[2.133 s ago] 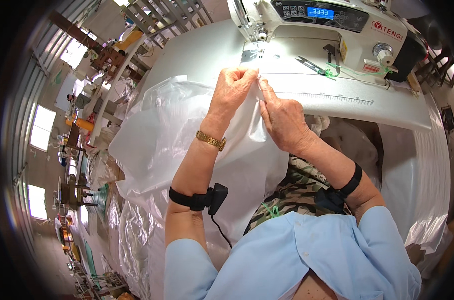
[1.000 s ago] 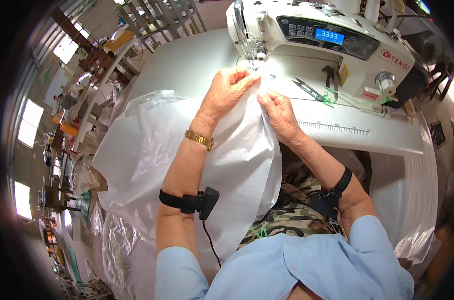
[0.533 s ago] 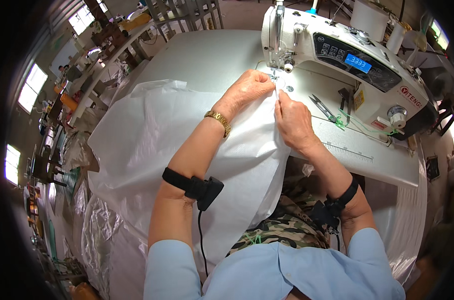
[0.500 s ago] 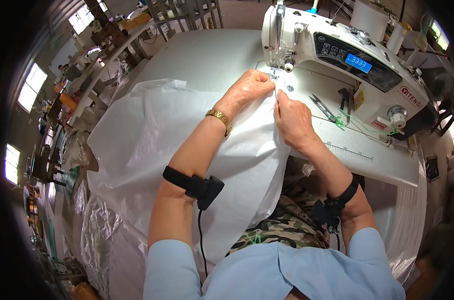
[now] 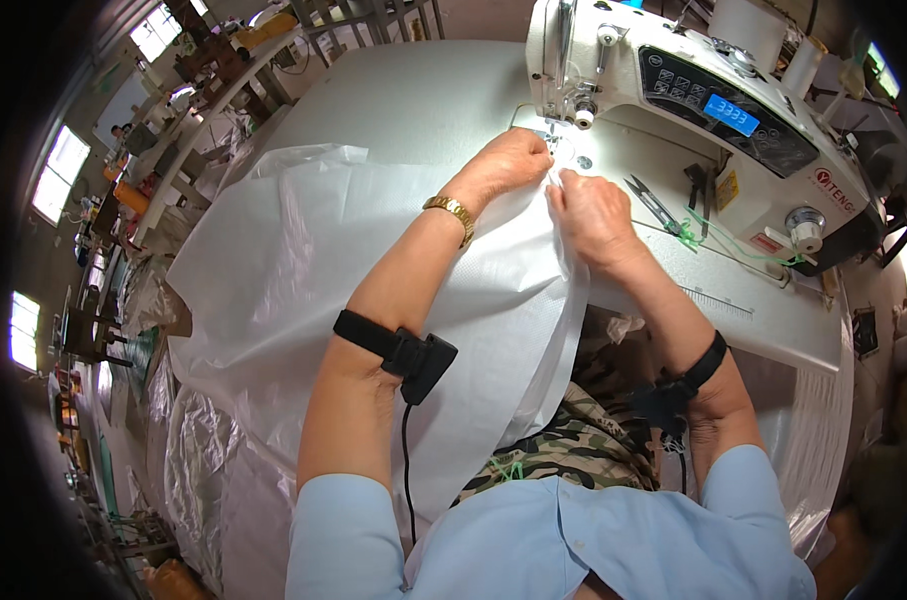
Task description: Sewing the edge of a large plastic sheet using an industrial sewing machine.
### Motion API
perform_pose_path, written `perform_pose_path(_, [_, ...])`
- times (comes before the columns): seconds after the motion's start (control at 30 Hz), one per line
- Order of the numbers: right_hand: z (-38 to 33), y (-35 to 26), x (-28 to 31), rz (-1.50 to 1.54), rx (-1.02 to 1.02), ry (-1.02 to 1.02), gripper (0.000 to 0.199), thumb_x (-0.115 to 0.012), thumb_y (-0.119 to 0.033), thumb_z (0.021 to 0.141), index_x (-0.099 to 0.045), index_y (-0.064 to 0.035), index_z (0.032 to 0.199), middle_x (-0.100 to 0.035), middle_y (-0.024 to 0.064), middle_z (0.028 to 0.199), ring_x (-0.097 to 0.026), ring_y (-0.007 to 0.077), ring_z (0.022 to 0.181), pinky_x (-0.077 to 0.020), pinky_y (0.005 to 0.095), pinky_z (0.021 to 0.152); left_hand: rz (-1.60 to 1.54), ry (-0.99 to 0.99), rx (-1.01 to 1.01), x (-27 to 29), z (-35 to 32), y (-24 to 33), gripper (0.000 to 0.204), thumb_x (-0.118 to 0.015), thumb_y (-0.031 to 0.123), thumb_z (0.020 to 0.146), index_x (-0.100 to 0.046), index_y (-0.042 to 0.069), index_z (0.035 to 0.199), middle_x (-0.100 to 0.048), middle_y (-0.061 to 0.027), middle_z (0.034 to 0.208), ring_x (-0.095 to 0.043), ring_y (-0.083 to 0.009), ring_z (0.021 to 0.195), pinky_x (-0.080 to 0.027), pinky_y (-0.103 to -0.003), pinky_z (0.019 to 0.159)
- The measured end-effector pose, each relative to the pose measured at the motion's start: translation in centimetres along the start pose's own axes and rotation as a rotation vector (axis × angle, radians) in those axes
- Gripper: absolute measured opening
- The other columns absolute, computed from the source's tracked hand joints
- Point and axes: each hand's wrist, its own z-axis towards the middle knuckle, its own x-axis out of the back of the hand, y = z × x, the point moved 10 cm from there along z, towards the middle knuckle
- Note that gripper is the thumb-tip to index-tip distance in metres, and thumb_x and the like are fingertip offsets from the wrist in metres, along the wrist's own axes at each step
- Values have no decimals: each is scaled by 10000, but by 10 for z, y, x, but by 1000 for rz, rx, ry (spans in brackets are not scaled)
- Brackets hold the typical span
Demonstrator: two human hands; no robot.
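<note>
A large sheet of white woven plastic fabric [image 5: 373, 240] spreads over the left of the table and hangs down over my lap. My left hand [image 5: 508, 162] pinches its edge close to the needle of a white sewing machine [image 5: 628, 65]. Just to the right and slightly nearer me, my right hand [image 5: 595, 215] is closed on the same edge, fingers pressed together. Between the two hands the fabric is gathered into a narrow fold. The machine's lamp lights the presser foot [image 5: 553, 140], just beyond my fingertips.
Thread snips [image 5: 655, 205] lie right of my right hand beside a dark tool [image 5: 695, 188] and green thread [image 5: 718, 232]. A ruler scale [image 5: 718, 300] marks the table's near edge. A thread cone [image 5: 803, 68] stands behind the machine. Cluttered benches [image 5: 213, 110] are at far left.
My right hand has shifted slightly right and nearer me, its fingers still on the fabric edge. The left hand keeps its pinch by the needle. The whole view has moved a little.
</note>
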Motion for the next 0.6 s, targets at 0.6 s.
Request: perform_pose_path(0.6, [-2, 14, 9, 278, 288, 263, 125, -639, -95, 897, -714, -41, 983, -677, 91, 1002, -623, 264, 999, -495, 398, 864, 480, 383, -112, 6, -16, 17, 192, -747, 204, 780, -734, 30, 858, -691, -117, 800, -663, -285, 772, -505, -399, 735])
